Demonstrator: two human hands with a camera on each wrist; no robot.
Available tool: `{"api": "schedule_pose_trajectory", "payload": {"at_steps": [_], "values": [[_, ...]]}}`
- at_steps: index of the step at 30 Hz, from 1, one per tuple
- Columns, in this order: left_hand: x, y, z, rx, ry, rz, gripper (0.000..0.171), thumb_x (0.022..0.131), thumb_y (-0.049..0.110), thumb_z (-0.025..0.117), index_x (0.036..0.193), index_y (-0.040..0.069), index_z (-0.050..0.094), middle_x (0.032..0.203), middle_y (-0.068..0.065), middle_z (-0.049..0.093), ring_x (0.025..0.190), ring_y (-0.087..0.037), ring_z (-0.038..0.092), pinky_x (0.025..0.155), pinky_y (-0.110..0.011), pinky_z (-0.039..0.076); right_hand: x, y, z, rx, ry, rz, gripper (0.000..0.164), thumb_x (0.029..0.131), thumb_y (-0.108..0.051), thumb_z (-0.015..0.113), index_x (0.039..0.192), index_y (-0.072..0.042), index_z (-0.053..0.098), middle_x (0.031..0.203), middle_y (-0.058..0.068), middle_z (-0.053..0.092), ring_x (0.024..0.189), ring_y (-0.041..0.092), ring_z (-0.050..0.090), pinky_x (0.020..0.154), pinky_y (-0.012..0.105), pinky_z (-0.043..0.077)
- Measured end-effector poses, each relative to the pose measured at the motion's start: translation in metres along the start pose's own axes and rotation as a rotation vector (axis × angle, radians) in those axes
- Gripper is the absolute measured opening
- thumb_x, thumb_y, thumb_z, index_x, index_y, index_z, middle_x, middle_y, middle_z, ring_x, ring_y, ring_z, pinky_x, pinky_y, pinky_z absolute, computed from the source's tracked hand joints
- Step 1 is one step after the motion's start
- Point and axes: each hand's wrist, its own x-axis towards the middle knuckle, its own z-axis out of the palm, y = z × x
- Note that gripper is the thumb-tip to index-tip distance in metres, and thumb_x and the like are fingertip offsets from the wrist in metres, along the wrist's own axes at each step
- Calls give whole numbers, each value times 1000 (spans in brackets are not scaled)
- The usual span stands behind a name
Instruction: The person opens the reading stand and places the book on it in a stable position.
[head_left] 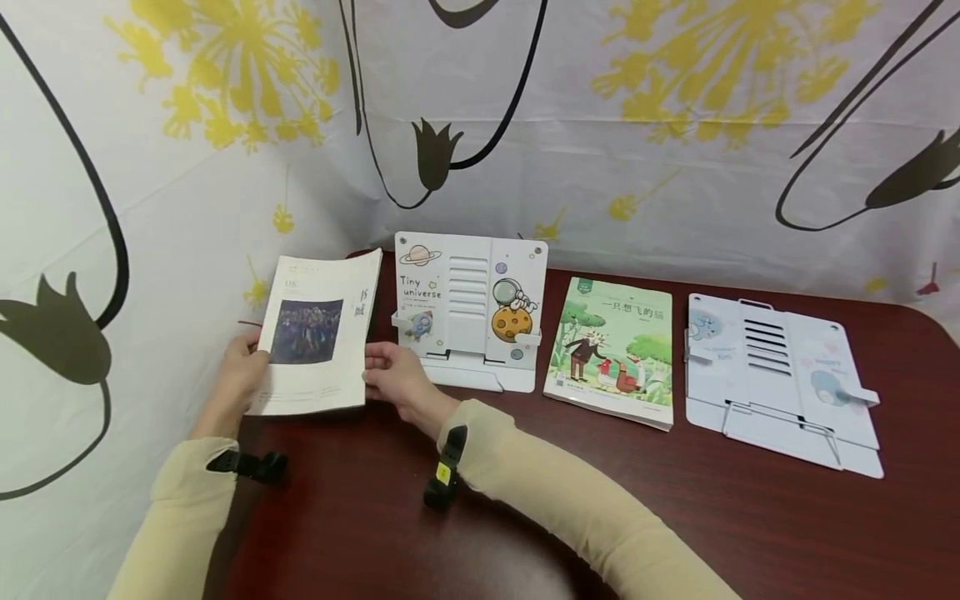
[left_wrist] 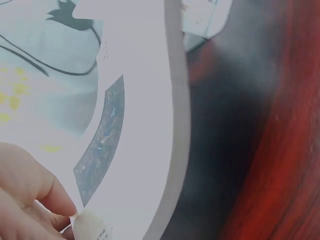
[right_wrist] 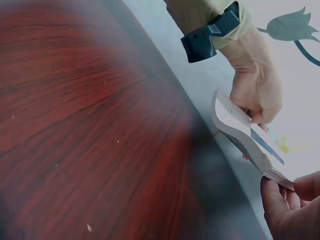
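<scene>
A white paperback book [head_left: 318,333] with a dark blue picture on its cover is held between both hands at the left of the table in the head view. My left hand [head_left: 238,375] pinches its left edge, with thumb on the cover. The right hand [head_left: 403,382] grips the lower right edge; in the right wrist view its thumb and fingers pinch the page block. The book's cover [left_wrist: 145,110] bows in a curve in the left wrist view. Just right of the book stands a white "Tiny universe" book stand [head_left: 468,287], its ledge at the bottom.
A green picture-cover book [head_left: 611,354] lies right of the first stand. Farther right, a second white book stand [head_left: 780,383] lies low on the dark red table [head_left: 480,533]. A flower-patterned cloth [head_left: 600,192] hangs behind the table and along its left side.
</scene>
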Motion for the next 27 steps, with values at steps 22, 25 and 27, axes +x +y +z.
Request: {"api": "schedule_pose_trajectory", "payload": {"at_steps": [22, 25, 27], "values": [[-20, 75, 6, -453, 122, 85, 54, 80, -13, 29, 134, -8, 31, 102, 2, 43, 86, -7, 44, 69, -11, 40, -29, -60, -62, -291, -23, -336, 40, 84, 12, 55, 123, 4, 54, 105, 19, 60, 89, 21, 61, 78, 28, 55], [-18, 84, 16, -452, 96, 154, 54, 78, -16, 32, 131, -9, 33, 103, 1, 44, 86, -7, 45, 68, -11, 41, -32, -67, -80, -326, 2, -372, 38, 85, 12, 54, 122, 4, 55, 104, 18, 60, 88, 20, 60, 77, 28, 55], [-15, 88, 23, -470, 65, 200, 53, 76, -18, 35, 128, -8, 34, 104, 1, 45, 88, -7, 46, 69, -10, 41, -34, -71, -92, -341, 25, -391, 37, 85, 12, 54, 122, 4, 55, 102, 18, 59, 85, 18, 58, 76, 29, 55]]}}
